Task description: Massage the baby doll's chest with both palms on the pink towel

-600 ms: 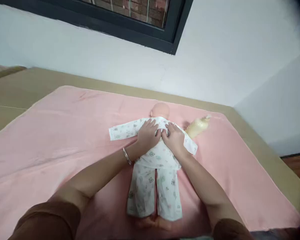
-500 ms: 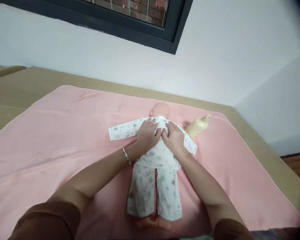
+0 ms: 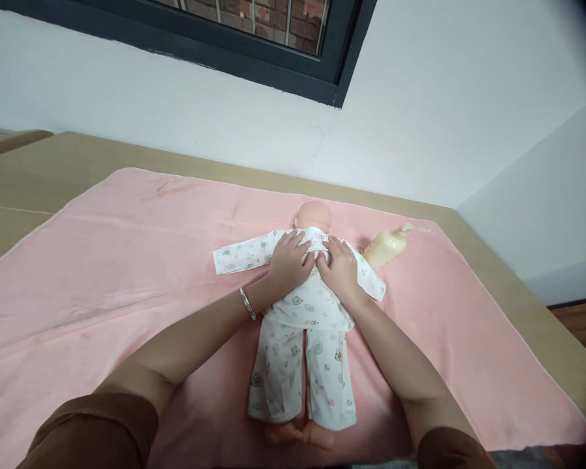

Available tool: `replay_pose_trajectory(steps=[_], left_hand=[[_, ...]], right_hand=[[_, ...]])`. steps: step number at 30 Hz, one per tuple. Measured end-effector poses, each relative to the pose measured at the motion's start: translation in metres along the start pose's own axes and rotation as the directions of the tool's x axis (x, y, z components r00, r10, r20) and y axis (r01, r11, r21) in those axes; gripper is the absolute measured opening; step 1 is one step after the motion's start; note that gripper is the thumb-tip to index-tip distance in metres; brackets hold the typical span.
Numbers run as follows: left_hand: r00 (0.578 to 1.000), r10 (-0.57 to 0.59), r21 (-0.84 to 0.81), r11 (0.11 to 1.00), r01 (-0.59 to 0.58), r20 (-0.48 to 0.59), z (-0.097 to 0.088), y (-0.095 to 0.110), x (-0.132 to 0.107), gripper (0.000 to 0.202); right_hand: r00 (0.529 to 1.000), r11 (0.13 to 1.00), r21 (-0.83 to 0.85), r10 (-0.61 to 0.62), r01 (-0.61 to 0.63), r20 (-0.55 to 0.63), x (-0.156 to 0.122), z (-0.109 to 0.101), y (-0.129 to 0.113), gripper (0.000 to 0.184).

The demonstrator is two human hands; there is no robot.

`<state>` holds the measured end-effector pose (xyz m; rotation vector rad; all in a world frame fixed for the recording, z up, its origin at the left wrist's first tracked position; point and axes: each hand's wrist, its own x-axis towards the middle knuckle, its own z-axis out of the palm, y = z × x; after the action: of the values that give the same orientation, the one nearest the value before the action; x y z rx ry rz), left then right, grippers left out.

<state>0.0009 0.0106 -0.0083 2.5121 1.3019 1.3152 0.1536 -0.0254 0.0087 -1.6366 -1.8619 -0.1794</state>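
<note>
A: In the head view, where's the doll (image 3: 310,316) exactly?

B: Pretty much center, stretched out on a pink blanket (image 3: 141,260) that's spread over a wooden counter (image 3: 29,172). Looks face down, since you get the back of its bald head toward the wall (image 3: 410,117) and bare feet (image 3: 320,435) at the near end. It's wearing a white printed top (image 3: 307,303) and matching pants (image 3: 329,378), and both sleeves are stretched out sideways.

A: And the hands?

B: Both are on its upper back, just below the neck. Left hand (image 3: 289,264), the one with a silver bracelet (image 3: 247,303) at the wrist, lies on the top with fingers stretched out and thumb off to the side. Right hand (image 3: 340,268) mirrors it, fingers loosely spread, only a touch bent. Thumbs nearly meet in the middle. Neither is clasping anything that I can see, they just rest on the cloth.

A: Anything else around?

B: Yeah, a pale yellow bottle (image 3: 389,246) on the blanket near the right-side sleeve. Can't tell if it's standing or lying. Dark-framed window (image 3: 273,19) up top too.
</note>
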Motion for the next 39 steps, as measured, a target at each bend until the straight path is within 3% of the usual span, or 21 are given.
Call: replay_pose_trajectory(steps=[3,9,25,34,39], left_hand=[[0.999,-0.005,-0.004,1.000,0.005,-0.045,-0.002,0.002,-0.002,0.026],[0.995,-0.015,0.012,1.000,0.016,-0.095,-0.003,0.005,-0.003,0.022],[0.994,-0.087,0.057,0.995,0.084,0.063,-0.008,0.012,0.004,0.030],[0.991,-0.114,0.065,0.992,0.109,0.075,0.000,0.007,0.004,0.045],[0.997,-0.075,0.009,0.997,0.075,0.032,0.000,0.003,0.004,0.034]], right_hand=[[0.999,1.000,-0.005,0.023,-0.024,-0.044,-0.002,0.000,-0.002,0.033],[0.999,0.999,-0.019,0.051,-0.051,-0.018,-0.002,-0.002,-0.003,0.034],[0.992,0.998,-0.033,0.055,-0.051,0.115,0.003,-0.008,-0.006,0.043],[0.975,0.999,-0.045,0.020,-0.010,0.221,0.007,-0.007,-0.002,0.053],[0.981,1.000,-0.017,0.009,-0.006,0.194,0.008,-0.006,0.001,0.047]])
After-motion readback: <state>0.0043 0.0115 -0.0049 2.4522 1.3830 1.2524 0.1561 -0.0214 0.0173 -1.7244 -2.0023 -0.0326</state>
